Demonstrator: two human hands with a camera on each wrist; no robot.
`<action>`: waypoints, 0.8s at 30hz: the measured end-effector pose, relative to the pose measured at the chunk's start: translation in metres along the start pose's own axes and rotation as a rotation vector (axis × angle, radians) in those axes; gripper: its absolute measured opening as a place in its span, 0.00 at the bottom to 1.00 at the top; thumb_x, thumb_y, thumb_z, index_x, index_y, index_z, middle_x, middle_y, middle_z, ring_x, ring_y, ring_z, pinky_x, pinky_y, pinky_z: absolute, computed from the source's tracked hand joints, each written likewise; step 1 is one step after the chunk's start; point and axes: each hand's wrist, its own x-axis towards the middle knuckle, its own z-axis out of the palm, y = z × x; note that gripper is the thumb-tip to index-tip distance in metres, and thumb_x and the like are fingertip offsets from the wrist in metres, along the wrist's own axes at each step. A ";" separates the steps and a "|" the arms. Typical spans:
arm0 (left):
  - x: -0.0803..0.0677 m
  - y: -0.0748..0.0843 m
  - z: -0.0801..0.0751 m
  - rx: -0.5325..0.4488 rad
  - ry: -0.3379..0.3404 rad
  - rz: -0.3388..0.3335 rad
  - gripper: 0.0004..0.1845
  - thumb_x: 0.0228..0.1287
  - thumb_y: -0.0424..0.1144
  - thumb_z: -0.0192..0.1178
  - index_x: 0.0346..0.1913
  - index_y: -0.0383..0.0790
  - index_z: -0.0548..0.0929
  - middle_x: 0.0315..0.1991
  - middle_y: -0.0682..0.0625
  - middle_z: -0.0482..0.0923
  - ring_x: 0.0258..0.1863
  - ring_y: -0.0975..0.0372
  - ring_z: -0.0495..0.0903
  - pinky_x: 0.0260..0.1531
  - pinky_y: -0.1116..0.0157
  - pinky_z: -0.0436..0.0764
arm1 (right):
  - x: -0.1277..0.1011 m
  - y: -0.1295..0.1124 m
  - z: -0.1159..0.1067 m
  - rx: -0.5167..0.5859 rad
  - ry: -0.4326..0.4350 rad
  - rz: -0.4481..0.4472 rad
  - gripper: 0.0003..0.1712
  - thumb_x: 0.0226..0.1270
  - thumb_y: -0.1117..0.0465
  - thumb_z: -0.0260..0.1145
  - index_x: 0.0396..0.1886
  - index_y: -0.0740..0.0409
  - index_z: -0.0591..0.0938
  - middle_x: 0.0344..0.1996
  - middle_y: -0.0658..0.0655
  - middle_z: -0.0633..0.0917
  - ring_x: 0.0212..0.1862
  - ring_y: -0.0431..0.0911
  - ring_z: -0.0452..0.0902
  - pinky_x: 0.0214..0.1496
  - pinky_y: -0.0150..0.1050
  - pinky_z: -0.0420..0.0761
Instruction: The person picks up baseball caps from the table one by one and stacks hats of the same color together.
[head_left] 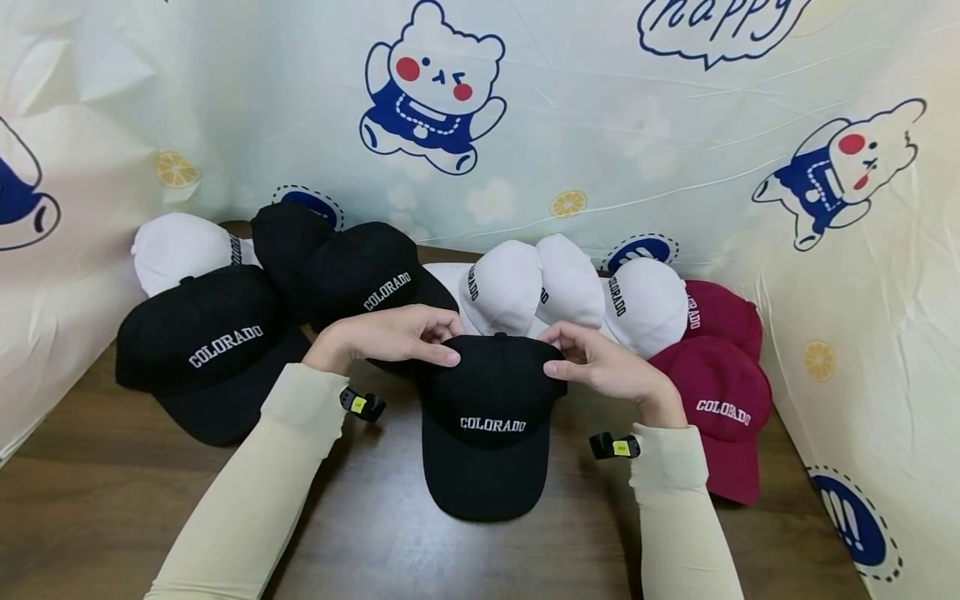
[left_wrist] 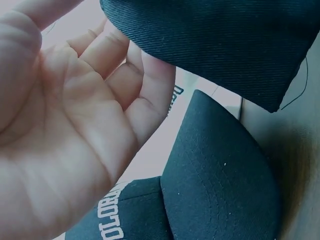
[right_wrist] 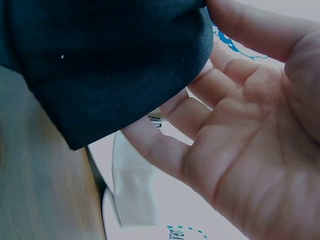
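A black baseball cap [head_left: 487, 392] with white COLORADO lettering is held between both hands at the middle of the table, its brim pointing toward me. My left hand [head_left: 397, 337] pinches its upper left side, thumb in front and fingers behind. On the upper right side, my right hand [head_left: 603, 362] grips it the same way. Dark cloth of this cap fills the top of the left wrist view, with the left fingers [left_wrist: 150, 95] curled behind its edge. In the right wrist view the right fingers [right_wrist: 165, 150] sit behind the cap's lower edge.
More black caps [head_left: 202, 333] and a white cap [head_left: 183, 250] lie at the left. Several white caps [head_left: 502, 287] stand behind the hands, and maroon caps [head_left: 712, 387] are at the right. A printed cloth [head_left: 570, 125] hangs behind the wooden table [head_left: 375, 533].
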 end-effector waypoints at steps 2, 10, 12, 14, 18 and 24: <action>0.000 0.000 -0.001 0.000 0.000 -0.003 0.10 0.78 0.40 0.65 0.52 0.39 0.79 0.33 0.49 0.80 0.37 0.56 0.76 0.41 0.64 0.74 | 0.001 0.000 0.001 0.013 -0.016 0.006 0.15 0.77 0.67 0.66 0.59 0.62 0.77 0.42 0.59 0.85 0.47 0.51 0.82 0.51 0.36 0.79; -0.004 0.001 -0.005 0.067 0.031 -0.058 0.11 0.77 0.41 0.65 0.53 0.40 0.79 0.28 0.53 0.70 0.30 0.59 0.70 0.36 0.64 0.69 | 0.006 0.002 0.006 0.009 -0.049 0.054 0.16 0.80 0.64 0.64 0.62 0.64 0.74 0.43 0.58 0.85 0.50 0.52 0.81 0.55 0.36 0.78; -0.005 0.000 -0.005 0.086 0.024 -0.073 0.11 0.78 0.41 0.65 0.53 0.39 0.78 0.27 0.53 0.68 0.30 0.59 0.69 0.36 0.64 0.69 | 0.008 0.003 0.008 0.008 -0.056 0.067 0.17 0.81 0.63 0.63 0.62 0.64 0.74 0.45 0.58 0.85 0.51 0.52 0.81 0.56 0.37 0.78; -0.006 -0.001 -0.006 0.107 0.016 -0.085 0.12 0.78 0.41 0.65 0.53 0.39 0.78 0.27 0.53 0.67 0.31 0.59 0.69 0.36 0.64 0.68 | 0.010 0.003 0.010 0.009 -0.056 0.072 0.17 0.81 0.63 0.63 0.63 0.64 0.74 0.46 0.59 0.85 0.51 0.52 0.81 0.57 0.36 0.77; -0.006 -0.003 -0.007 0.132 0.022 -0.103 0.13 0.78 0.42 0.64 0.55 0.39 0.77 0.29 0.52 0.71 0.34 0.57 0.72 0.39 0.62 0.71 | 0.012 0.003 0.013 -0.006 -0.041 0.069 0.17 0.81 0.63 0.63 0.63 0.64 0.74 0.45 0.58 0.84 0.50 0.51 0.80 0.56 0.36 0.76; -0.007 -0.004 -0.008 0.133 0.068 -0.128 0.15 0.78 0.43 0.65 0.58 0.39 0.78 0.36 0.48 0.77 0.40 0.55 0.75 0.44 0.58 0.73 | 0.014 0.003 0.015 -0.054 -0.006 0.088 0.19 0.82 0.62 0.63 0.65 0.64 0.73 0.42 0.58 0.81 0.48 0.51 0.76 0.54 0.38 0.75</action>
